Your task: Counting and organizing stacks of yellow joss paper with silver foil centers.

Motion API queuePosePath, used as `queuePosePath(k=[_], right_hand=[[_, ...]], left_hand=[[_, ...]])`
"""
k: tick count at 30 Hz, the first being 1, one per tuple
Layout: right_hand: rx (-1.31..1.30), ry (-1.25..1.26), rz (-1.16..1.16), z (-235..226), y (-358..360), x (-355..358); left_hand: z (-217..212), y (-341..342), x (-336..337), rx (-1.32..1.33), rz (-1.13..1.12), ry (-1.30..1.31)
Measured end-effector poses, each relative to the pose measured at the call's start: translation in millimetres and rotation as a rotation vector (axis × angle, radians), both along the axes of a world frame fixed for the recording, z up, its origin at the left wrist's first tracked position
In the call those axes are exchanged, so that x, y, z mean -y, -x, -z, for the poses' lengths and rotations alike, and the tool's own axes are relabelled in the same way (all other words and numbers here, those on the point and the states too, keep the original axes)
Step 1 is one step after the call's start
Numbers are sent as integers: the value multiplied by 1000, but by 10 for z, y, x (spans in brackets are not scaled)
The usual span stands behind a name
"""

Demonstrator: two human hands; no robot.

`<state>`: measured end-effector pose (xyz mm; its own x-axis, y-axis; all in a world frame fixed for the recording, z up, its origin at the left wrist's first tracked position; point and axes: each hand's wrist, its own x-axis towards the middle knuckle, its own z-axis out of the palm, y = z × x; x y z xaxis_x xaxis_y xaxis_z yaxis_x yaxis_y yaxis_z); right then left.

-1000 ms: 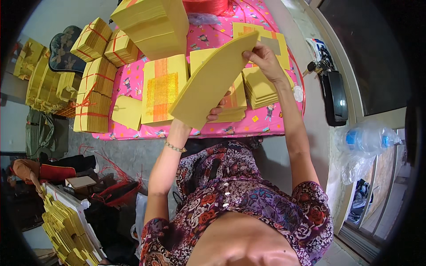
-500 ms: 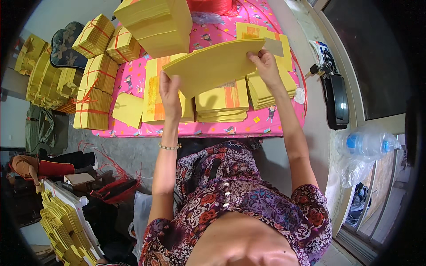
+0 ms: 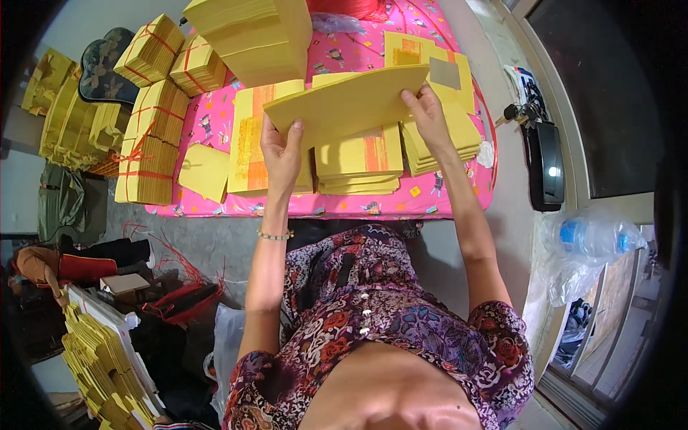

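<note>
Compared with half a second earlier, the sheaf of yellow paper (image 3: 344, 107) sits lower and flatter, and the left hand (image 3: 282, 154) has shifted to its near left corner. Head view: the left hand grasps that corner (thumb on top), and the right hand (image 3: 430, 118) pinches the right edge. The sheaf hangs just above the yellow stacks (image 3: 358, 161) on the pink patterned table (image 3: 330, 208). Bundles tied with red string (image 3: 147, 168) stand at the table's left end.
</note>
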<state>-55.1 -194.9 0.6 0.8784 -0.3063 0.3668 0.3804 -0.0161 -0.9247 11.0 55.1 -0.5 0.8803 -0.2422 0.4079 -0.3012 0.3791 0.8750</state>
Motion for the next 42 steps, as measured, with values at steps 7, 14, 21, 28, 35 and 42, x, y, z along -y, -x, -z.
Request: queuePosePath(k=[7, 14, 21, 28, 35, 42], right_hand=[[-6, -71, -129, -108, -54, 37], [-361, -95, -157, -93, 45, -533], [-390, -141, -153, 27, 89, -599], [-105, -478, -216, -151, 87, -436], [-162, 451, -12, -214, 218, -503], [-170, 363, -47, -12, 247, -525]], left_hand=[[-317, 68, 50, -72, 201, 36], [-307, 173, 336, -258, 506, 78], [-324, 205, 350, -352, 474, 78], [-352, 96, 354, -241, 320, 57], [-80, 112, 396, -1, 242, 68], [-36, 238, 369, -30, 197, 106]])
